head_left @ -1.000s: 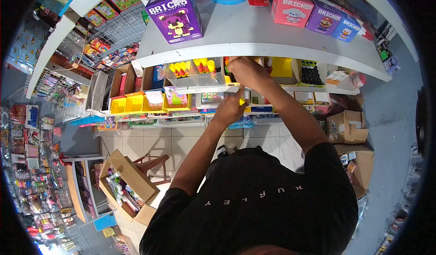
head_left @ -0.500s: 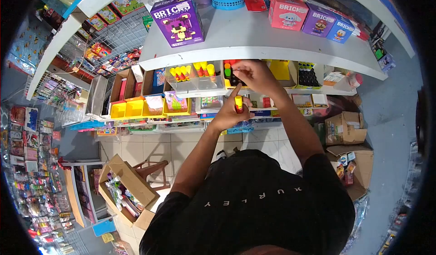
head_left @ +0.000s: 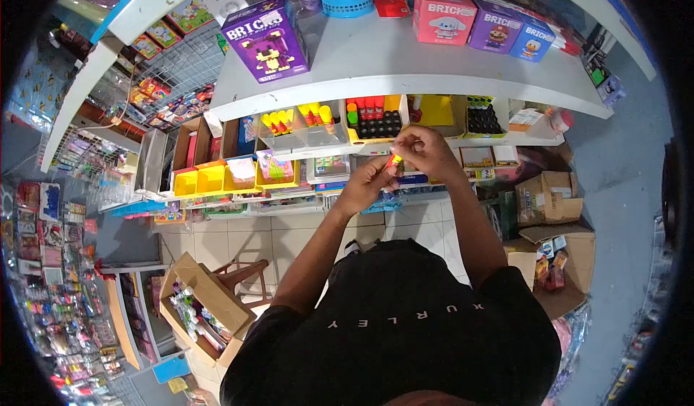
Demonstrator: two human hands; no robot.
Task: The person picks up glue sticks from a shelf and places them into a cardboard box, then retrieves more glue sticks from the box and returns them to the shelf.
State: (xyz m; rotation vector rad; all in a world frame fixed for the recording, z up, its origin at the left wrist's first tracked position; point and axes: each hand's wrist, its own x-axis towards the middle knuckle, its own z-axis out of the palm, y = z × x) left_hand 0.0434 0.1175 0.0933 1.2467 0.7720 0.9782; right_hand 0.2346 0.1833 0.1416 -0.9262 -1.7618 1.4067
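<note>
Both of my hands meet just in front of the lower shelf. My left hand (head_left: 367, 186) is closed around a small red glue stick with a yellow cap (head_left: 394, 161). The fingers of my right hand (head_left: 428, 152) pinch at its yellow top, hiding part of it. Behind them is a display box (head_left: 379, 126) with red sticks, a green-capped one and several black round holders. To its left, a clear bin (head_left: 282, 142) contains more yellow-capped glue sticks.
Boxes labelled Bricks, one purple (head_left: 267, 41) and one pink (head_left: 442, 19), stand on the white upper shelf (head_left: 347, 59). Yellow bins (head_left: 210, 182) line the lower left. Open cartons (head_left: 210, 297) sit on the floor at left and right, with a brown stool (head_left: 246, 272) nearby.
My right hand has come back from the display box to the glue stick in my left hand. The red sticks in that box are now uncovered. The view has shifted slightly.
</note>
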